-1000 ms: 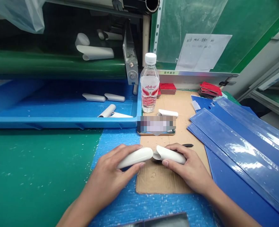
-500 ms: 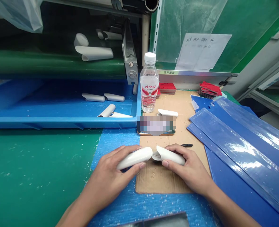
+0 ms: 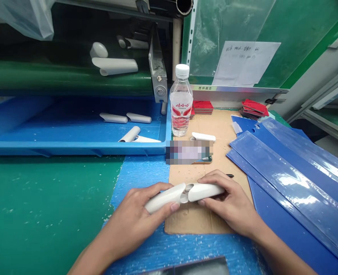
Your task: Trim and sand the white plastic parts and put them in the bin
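My left hand [image 3: 138, 218] is closed round a white curved plastic shell [image 3: 164, 197], thumb beneath it. A second white shell [image 3: 204, 191] is gripped in my right hand [image 3: 232, 204]. The inner ends of the two shells overlap at the middle, just above a brown cardboard sheet [image 3: 197, 223] on blue foam. A black pen tip [image 3: 229, 175] shows just behind my right hand.
A blue tray [image 3: 77, 147] holds several white shells [image 3: 113, 118]. More shells [image 3: 114, 65] lie on the green conveyor behind. A water bottle [image 3: 181, 101], a loose shell [image 3: 203, 136], a phone, red card stacks [image 3: 254, 108] and blue plastic sleeves [image 3: 289, 168] lie around the cardboard.
The two shells, held end to end with a small gap before, have been pushed together so their ends overlap. Both hands drew slightly inward.
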`<state>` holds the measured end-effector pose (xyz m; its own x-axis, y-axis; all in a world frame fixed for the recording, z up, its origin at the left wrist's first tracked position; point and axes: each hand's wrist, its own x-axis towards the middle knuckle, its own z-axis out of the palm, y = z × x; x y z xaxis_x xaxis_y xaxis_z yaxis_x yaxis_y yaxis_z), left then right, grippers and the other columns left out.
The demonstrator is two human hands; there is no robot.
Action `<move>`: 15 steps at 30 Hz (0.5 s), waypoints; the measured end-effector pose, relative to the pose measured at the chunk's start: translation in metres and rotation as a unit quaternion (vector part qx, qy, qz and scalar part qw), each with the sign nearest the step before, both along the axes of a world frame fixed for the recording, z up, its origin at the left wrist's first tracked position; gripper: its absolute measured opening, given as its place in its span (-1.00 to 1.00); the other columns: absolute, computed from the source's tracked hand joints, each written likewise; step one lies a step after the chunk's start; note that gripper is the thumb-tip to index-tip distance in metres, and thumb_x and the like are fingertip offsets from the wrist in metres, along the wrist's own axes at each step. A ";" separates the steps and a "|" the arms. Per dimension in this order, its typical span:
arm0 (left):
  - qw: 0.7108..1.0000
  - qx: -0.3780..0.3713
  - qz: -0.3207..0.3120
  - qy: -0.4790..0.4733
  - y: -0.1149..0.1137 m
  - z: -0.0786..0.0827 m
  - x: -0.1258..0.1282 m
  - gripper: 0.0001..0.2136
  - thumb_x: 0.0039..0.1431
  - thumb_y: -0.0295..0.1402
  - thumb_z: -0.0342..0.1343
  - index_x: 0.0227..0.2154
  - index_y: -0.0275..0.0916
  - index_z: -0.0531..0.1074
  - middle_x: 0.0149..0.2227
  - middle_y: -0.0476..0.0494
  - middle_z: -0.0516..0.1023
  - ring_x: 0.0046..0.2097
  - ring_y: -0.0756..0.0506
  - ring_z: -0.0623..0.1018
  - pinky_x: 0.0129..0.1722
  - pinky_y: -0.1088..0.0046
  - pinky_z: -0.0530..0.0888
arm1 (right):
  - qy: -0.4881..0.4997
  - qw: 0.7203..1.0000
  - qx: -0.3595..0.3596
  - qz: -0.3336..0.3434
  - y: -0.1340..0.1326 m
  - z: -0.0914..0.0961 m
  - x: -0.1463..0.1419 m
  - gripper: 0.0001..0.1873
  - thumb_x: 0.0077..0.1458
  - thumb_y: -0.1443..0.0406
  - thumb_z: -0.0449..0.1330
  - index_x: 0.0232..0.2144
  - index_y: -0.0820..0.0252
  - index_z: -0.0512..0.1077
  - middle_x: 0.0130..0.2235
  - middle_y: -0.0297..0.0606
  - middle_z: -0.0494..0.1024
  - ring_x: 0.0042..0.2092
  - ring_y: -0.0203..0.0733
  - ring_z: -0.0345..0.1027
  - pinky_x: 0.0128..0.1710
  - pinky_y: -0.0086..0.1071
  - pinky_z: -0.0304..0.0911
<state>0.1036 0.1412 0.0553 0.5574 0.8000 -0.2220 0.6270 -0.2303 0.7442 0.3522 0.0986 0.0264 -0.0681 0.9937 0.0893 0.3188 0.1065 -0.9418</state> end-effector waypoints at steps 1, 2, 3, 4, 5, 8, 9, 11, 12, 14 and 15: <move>1.000 -0.015 -0.009 0.013 -0.001 0.002 0.001 -0.71 0.31 -0.01 0.05 -0.03 0.07 0.50 -0.15 0.14 0.65 -0.15 -0.13 0.57 -0.07 0.36 0.40 | 0.004 1.000 0.004 0.017 -0.001 0.000 -0.001 -0.69 0.06 0.44 0.37 -0.14 0.03 0.56 -0.14 -0.32 0.52 -0.09 -0.15 0.41 -0.15 -0.32 0.27; 0.999 -0.025 -0.015 0.027 -0.001 0.004 0.002 -0.70 0.30 0.00 0.05 -0.03 0.08 0.51 -0.10 0.12 0.64 -0.09 -0.16 0.56 -0.04 0.32 0.39 | 0.006 0.999 0.007 0.031 -0.003 -0.001 -0.002 -0.68 0.07 0.45 0.36 -0.13 0.03 0.56 -0.15 -0.32 0.51 -0.10 -0.15 0.41 -0.15 -0.32 0.28; 0.999 -0.032 -0.019 0.037 -0.002 0.005 0.003 -0.70 0.29 0.01 0.05 -0.02 0.09 0.51 -0.05 0.10 0.62 -0.04 -0.19 0.54 -0.02 0.29 0.38 | 0.008 0.999 0.009 0.042 -0.004 -0.001 -0.003 -0.66 0.08 0.46 0.36 -0.11 0.03 0.56 -0.15 -0.31 0.51 -0.10 -0.15 0.41 -0.15 -0.31 0.28; 0.998 -0.038 -0.021 0.045 -0.002 0.006 0.003 -0.69 0.29 0.01 0.05 -0.02 0.09 0.51 0.00 0.09 0.61 0.01 -0.21 0.53 0.01 0.26 0.37 | 0.009 0.999 0.010 0.048 -0.005 -0.001 -0.004 -0.65 0.08 0.46 0.36 -0.10 0.03 0.55 -0.14 -0.30 0.50 -0.10 -0.15 0.41 -0.14 -0.31 0.28; 0.998 -0.042 -0.023 0.051 -0.003 0.007 0.003 -0.68 0.29 0.02 0.05 -0.01 0.10 0.51 0.02 0.08 0.60 0.03 -0.23 0.51 0.04 0.24 0.36 | 0.010 0.999 0.012 0.052 -0.006 -0.001 -0.004 -0.64 0.08 0.47 0.35 -0.09 0.03 0.55 -0.14 -0.30 0.49 -0.10 -0.15 0.40 -0.14 -0.31 0.29; 0.996 -0.059 -0.026 0.057 -0.002 0.009 0.003 -0.67 0.29 0.02 0.04 0.01 0.10 0.50 0.02 0.07 0.60 0.04 -0.23 0.50 0.08 0.20 0.35 | 0.006 0.998 0.013 0.054 -0.006 -0.001 -0.005 -0.62 0.07 0.48 0.36 -0.07 0.03 0.55 -0.14 -0.29 0.49 -0.11 -0.14 0.40 -0.15 -0.31 0.29; 0.996 -0.063 -0.027 0.059 -0.002 0.010 0.003 -0.66 0.29 0.03 0.04 0.02 0.10 0.50 0.02 0.07 0.60 0.04 -0.23 0.49 0.09 0.19 0.34 | 0.004 0.998 0.013 0.057 -0.006 -0.001 -0.005 -0.61 0.07 0.48 0.36 -0.08 0.03 0.55 -0.14 -0.29 0.48 -0.11 -0.14 0.40 -0.16 -0.31 0.29; 0.996 -0.067 -0.031 0.058 -0.002 0.009 0.002 -0.65 0.29 0.03 0.04 0.04 0.11 0.49 0.03 0.07 0.59 0.04 -0.24 0.49 0.08 0.18 0.35 | 0.000 0.998 0.011 0.060 -0.006 -0.001 -0.005 -0.61 0.06 0.48 0.36 -0.08 0.03 0.54 -0.14 -0.29 0.48 -0.12 -0.14 0.40 -0.17 -0.31 0.29; 0.996 -0.066 -0.033 0.056 -0.002 0.009 0.002 -0.63 0.29 0.03 0.03 0.06 0.11 0.48 0.04 0.06 0.59 0.04 -0.24 0.49 0.08 0.18 0.36 | 0.001 0.998 0.008 0.061 -0.006 -0.001 -0.006 -0.60 0.06 0.49 0.36 -0.07 0.03 0.54 -0.14 -0.29 0.48 -0.12 -0.14 0.40 -0.17 -0.31 0.29; 0.996 -0.063 -0.035 0.048 -0.002 0.007 0.001 -0.60 0.29 0.04 0.02 0.11 0.12 0.46 0.05 0.04 0.59 0.03 -0.25 0.49 0.06 0.18 0.38 | 0.004 0.998 0.001 0.061 -0.008 -0.001 -0.006 -0.58 0.06 0.49 0.35 -0.06 0.02 0.54 -0.13 -0.29 0.47 -0.12 -0.15 0.40 -0.18 -0.32 0.30; 0.997 -0.062 -0.033 0.045 -0.003 0.006 0.000 -0.59 0.29 0.05 0.02 0.12 0.13 0.45 0.05 0.03 0.58 0.03 -0.25 0.50 0.06 0.18 0.38 | 0.004 0.998 -0.004 0.061 -0.009 -0.001 -0.007 -0.58 0.06 0.49 0.35 -0.05 0.01 0.54 -0.12 -0.28 0.46 -0.12 -0.15 0.40 -0.19 -0.32 0.30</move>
<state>0.1040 0.1385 0.0609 0.5811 0.7258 -0.3681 0.6785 -0.1823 0.7116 0.3456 0.0900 0.0259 -0.1878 0.9787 0.0830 0.2970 0.1372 -0.9450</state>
